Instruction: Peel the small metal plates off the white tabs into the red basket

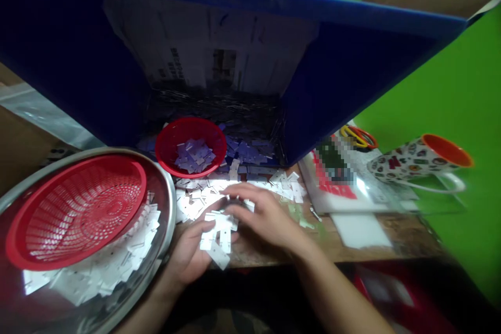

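My left hand [191,253] is palm up at the table's front edge and holds a small stack of white plastic pieces [218,232]. Over that stack reaches my right hand [262,214], fingers curled, fingertips touching the pieces at the loose white pile [203,195] on the wooden table [270,250]. A small red basket [190,146] with several white pieces stands just behind the pile, at the mouth of a big blue bin [352,62] tipped on its side.
A steel basin [166,203] at the left holds a larger red basket [74,209] and many white pieces. To the right lie a patterned mug [418,159] on its side, scissors [360,136], a printed sheet and a white pad [360,229].
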{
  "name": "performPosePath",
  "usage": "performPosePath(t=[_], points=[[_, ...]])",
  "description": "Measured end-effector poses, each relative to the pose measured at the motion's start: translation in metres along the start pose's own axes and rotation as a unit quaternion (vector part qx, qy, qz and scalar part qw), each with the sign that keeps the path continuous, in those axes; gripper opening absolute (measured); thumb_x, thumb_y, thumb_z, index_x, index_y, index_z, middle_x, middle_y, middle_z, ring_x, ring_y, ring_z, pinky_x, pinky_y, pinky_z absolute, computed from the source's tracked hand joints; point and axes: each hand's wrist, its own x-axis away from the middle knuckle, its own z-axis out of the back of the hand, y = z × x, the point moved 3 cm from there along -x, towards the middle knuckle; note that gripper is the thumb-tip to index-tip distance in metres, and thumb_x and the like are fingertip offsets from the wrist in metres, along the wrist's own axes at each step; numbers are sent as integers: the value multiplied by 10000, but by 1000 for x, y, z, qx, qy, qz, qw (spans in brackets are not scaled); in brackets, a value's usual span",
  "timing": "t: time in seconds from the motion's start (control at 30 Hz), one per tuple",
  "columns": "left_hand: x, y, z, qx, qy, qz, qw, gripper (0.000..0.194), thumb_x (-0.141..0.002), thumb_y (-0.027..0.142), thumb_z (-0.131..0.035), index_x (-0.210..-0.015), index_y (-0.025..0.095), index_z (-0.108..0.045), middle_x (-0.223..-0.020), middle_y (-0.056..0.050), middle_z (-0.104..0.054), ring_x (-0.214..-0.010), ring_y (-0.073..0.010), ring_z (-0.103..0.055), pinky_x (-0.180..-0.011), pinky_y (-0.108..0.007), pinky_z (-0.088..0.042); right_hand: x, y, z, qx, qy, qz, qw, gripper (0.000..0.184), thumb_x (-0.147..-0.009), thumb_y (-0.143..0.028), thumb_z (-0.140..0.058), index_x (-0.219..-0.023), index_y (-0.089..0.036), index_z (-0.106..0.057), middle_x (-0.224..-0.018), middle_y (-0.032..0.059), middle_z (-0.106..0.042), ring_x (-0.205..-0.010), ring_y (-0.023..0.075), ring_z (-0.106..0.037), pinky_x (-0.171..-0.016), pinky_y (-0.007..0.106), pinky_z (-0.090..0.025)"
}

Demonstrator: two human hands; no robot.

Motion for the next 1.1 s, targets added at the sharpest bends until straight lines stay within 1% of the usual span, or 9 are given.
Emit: performPosePath(t=[0.1, 0.2, 0.53, 0.7, 0.77, 0.83, 0.97, 1.03, 1.1], points=[[-1, -1, 3, 6, 5, 11, 1000, 683, -754, 63, -493, -1420, 185, -404, -1074, -86, -720, -882, -241, -692, -872, -418, -510, 24, 8, -8, 185, -52, 35, 981, 314, -880, -147, -589, -1169, -256, -646, -1154, 48, -637, -1094, 207, -545, -961, 384, -440], [-2, -4, 5, -1, 6, 29, 1000, 701, -741, 62, -497, -1424, 186, -398, -1044, -76, -726, -831, -228, -691, -826, -385, -509, 39, 17, -11, 287, -62, 52, 954, 302, -910, -174, -551, -1200, -221, -618, -1135, 76, -629, -1079, 225, -536, -928, 394, -451], [0, -5, 2, 16, 0, 31, 999, 790, -666, 21, -503, -1429, 205, -403, -1213, -88, -678, -1021, -254, -649, -950, -429, -449, 44, 20, -13, 449, -24, 143, 882, 227, -920, -226, -537, -1122, -165, -621, -1023, 106, -659, -1002, 256, -547, -887, 443, -443], [1, -4, 2, -1, -6, 31, 1000, 686, -733, 30, -508, -1390, 225, -468, -1264, -75, -662, -1082, -251, -632, -988, -414, -442, 51, 28, -7, 464, 6, 166, 870, 205, -935, -207, -503, -1087, -160, -633, -1024, 94, -670, -986, 248, -553, -865, 403, -446], [0, -4, 2, -7, -12, 28, 1000, 658, -752, 40, -527, -1375, 249, -487, -1273, -66, -658, -1084, -254, -636, -989, -414, -448, 52, 31, -2, 447, 24, 158, 880, 200, -937, -189, -490, -1066, -172, -642, -1000, 94, -673, -958, 237, -562, -866, 399, -440], [0, -5, 3, -12, -13, 25, 1000, 646, -762, 47, -550, -1367, 266, -497, -1263, -61, -665, -1081, -260, -641, -987, -418, -456, 50, 32, 3, 388, 46, 128, 912, 195, -943, -184, -473, -1016, -176, -653, -944, 90, -672, -909, 217, -574, -844, 377, -444], [0, -5, 1, -24, -9, 5, 1000, 625, -778, 53, -583, -1353, 287, -510, -1236, -54, -679, -1121, -281, -622, -981, -437, -468, 21, 24, 6, 154, 117, -13, 981, 210, -927, -246, -494, -811, -182, -656, -784, 34, -645, -745, 161, -572, -697, 281, -446], [1, -5, 0, -32, -7, -5, 999, 615, -782, 57, -596, -1345, 292, -516, -1253, -54, -669, -1157, -294, -599, -975, -447, -472, -3, 17, 0, 2, 124, -72, 990, 212, -901, -302, -525, -795, -179, -661, -728, 6, -628, -677, 138, -549, -617, 242, -429], [1, -4, -1, -38, -6, -8, 999, 588, -790, 69, -603, -1331, 288, -531, -1270, -56, -659, -1182, -297, -583, -971, -439, -474, -26, 9, -6, -125, 128, -89, 980, 205, -856, -336, -575, -827, -167, -686, -677, -14, -603, -596, 110, -503, -552, 215, -395]])
